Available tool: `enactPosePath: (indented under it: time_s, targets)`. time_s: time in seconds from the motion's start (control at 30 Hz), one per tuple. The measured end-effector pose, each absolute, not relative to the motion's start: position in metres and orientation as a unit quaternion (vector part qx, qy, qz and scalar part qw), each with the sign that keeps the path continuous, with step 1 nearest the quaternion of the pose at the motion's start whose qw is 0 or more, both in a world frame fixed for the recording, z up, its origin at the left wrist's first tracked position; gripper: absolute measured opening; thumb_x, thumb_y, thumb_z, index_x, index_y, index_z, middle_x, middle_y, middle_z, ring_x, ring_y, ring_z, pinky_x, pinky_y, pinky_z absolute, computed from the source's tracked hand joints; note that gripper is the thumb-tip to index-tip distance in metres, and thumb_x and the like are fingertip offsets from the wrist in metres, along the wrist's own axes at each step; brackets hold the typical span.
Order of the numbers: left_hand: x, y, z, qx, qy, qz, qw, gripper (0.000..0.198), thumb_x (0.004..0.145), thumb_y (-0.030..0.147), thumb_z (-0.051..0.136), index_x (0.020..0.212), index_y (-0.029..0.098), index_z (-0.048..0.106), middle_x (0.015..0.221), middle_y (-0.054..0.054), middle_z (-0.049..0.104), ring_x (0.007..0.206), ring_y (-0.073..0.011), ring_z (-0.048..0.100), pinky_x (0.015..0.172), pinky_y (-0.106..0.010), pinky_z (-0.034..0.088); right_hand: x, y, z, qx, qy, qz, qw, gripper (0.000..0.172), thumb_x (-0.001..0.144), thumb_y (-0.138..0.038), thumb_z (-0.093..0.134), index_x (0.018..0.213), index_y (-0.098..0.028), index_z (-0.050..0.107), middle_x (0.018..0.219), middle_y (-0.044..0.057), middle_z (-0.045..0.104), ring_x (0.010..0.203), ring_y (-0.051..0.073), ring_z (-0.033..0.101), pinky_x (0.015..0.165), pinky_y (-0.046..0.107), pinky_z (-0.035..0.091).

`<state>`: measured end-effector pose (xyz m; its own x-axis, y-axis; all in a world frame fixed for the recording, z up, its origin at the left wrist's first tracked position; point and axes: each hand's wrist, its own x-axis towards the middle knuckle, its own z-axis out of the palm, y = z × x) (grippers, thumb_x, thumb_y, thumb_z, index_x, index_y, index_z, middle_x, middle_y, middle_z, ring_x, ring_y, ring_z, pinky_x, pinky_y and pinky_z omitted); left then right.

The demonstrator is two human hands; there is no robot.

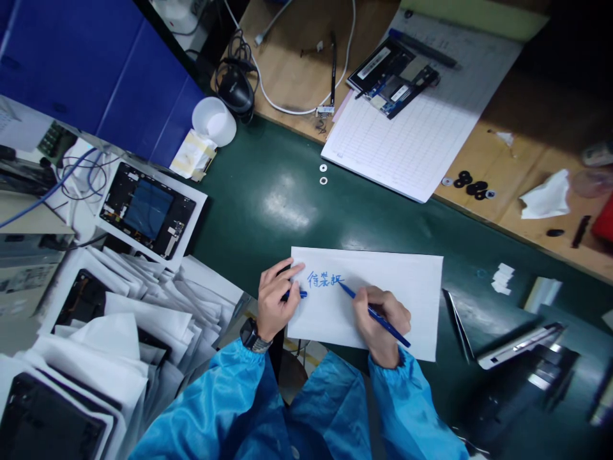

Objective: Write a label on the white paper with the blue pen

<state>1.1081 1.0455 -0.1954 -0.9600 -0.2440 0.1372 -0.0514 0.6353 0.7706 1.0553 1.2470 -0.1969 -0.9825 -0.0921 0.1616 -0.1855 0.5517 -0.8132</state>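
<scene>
A white sheet of paper [383, 287] lies on the green table mat [268, 198] with blue handwriting near its upper left. My right hand [383, 322] is closed round a blue pen [376, 314], whose tip touches the paper just right of the writing. My left hand [276, 297] rests on the paper's left edge, its fingers curled round a small blue pen cap [301, 294]. A dark watch [251, 335] sits on my left wrist. Both arms wear blue sleeves.
A stack of tablets in white wrapping [110, 319] fills the left. A printed form [412, 134] with an opened device [393, 76] lies at the back. A white cup [214, 120], cables, small washers [324, 174] and a metal piece [517, 345] are around.
</scene>
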Motion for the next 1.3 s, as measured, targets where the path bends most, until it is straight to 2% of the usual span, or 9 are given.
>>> enactPosePath:
  time_s: [0.33,0.6,0.8,0.87,1.0,1.07,1.2,1.3]
  targets:
    - [1.109,1.046,-0.195,0.084,-0.897,-0.419,0.113,0.023,0.090,0.005,0.058,0.071,0.018,0.053,0.120,-0.002,0.072,0.125,-0.0236,0.060,0.097,-0.044,0.044,1.051,1.248,-0.194,0.116,-0.868,0.482,0.016,0.021,0.084,-0.014,0.069,0.071,-0.019,0.053,0.071,-0.002,0.064,0.058,0.011,0.060,0.058,0.024,0.049]
    - [1.108,1.046,-0.193,0.083,-0.901,-0.411,0.112,0.024,0.091,0.008,0.056,0.070,0.018,0.053,0.117,-0.004,0.073,0.124,-0.0238,0.060,0.096,-0.044,0.045,1.056,1.251,-0.197,0.059,-0.881,0.467,0.051,0.023,0.083,-0.010,0.068,0.071,-0.019,0.050,0.070,-0.003,0.063,0.056,0.010,0.057,0.058,0.025,0.048]
    - [1.107,1.045,-0.192,0.082,-0.900,-0.413,0.112,0.024,0.091,0.007,0.056,0.071,0.018,0.053,0.118,-0.004,0.073,0.124,-0.0239,0.060,0.096,-0.044,0.045,1.059,1.252,-0.199,0.072,-0.879,0.469,0.036,0.023,0.084,-0.015,0.069,0.070,-0.019,0.051,0.068,-0.003,0.062,0.055,0.011,0.057,0.056,0.025,0.048]
    - [1.108,1.045,-0.193,0.081,-0.899,-0.414,0.115,0.024,0.091,0.006,0.056,0.071,0.018,0.053,0.118,-0.004,0.073,0.124,-0.0242,0.060,0.096,-0.044,0.045,1.059,1.252,-0.199,0.048,-0.883,0.465,0.045,0.024,0.084,-0.018,0.069,0.068,-0.019,0.051,0.067,-0.003,0.063,0.053,0.011,0.056,0.054,0.025,0.047]
    - [1.108,1.045,-0.195,0.082,-0.902,-0.410,0.111,0.024,0.091,0.007,0.056,0.070,0.018,0.052,0.118,-0.003,0.073,0.125,-0.0242,0.060,0.096,-0.044,0.045,1.054,1.257,-0.196,-0.092,-0.856,0.505,0.059,0.029,0.086,-0.025,0.069,0.066,-0.019,0.050,0.062,-0.001,0.062,0.049,0.013,0.056,0.049,0.026,0.044]
    - [1.107,1.045,-0.195,0.081,-0.903,-0.407,0.112,0.024,0.091,0.008,0.056,0.070,0.018,0.053,0.117,-0.004,0.073,0.124,-0.0242,0.060,0.095,-0.044,0.045,1.049,1.261,-0.193,-0.115,-0.831,0.543,0.038,0.031,0.087,-0.027,0.070,0.066,-0.019,0.048,0.058,-0.002,0.059,0.049,0.013,0.055,0.048,0.026,0.042]
    - [1.107,1.045,-0.194,0.077,-0.903,-0.406,0.119,0.024,0.091,0.007,0.057,0.070,0.018,0.053,0.118,-0.003,0.073,0.123,-0.0238,0.061,0.095,-0.043,0.045,1.040,1.267,-0.189,-0.065,-0.829,0.554,-0.036,0.027,0.086,-0.029,0.073,0.070,-0.018,0.054,0.062,-0.002,0.060,0.052,0.012,0.056,0.051,0.025,0.044]
    - [1.108,1.046,-0.194,0.079,-0.901,-0.410,0.119,0.023,0.089,0.006,0.058,0.071,0.018,0.053,0.118,-0.003,0.073,0.124,-0.0239,0.060,0.095,-0.044,0.045,1.043,1.267,-0.192,-0.055,-0.833,0.549,-0.028,0.023,0.085,-0.027,0.075,0.074,-0.017,0.058,0.065,-0.001,0.063,0.055,0.012,0.058,0.053,0.026,0.046]
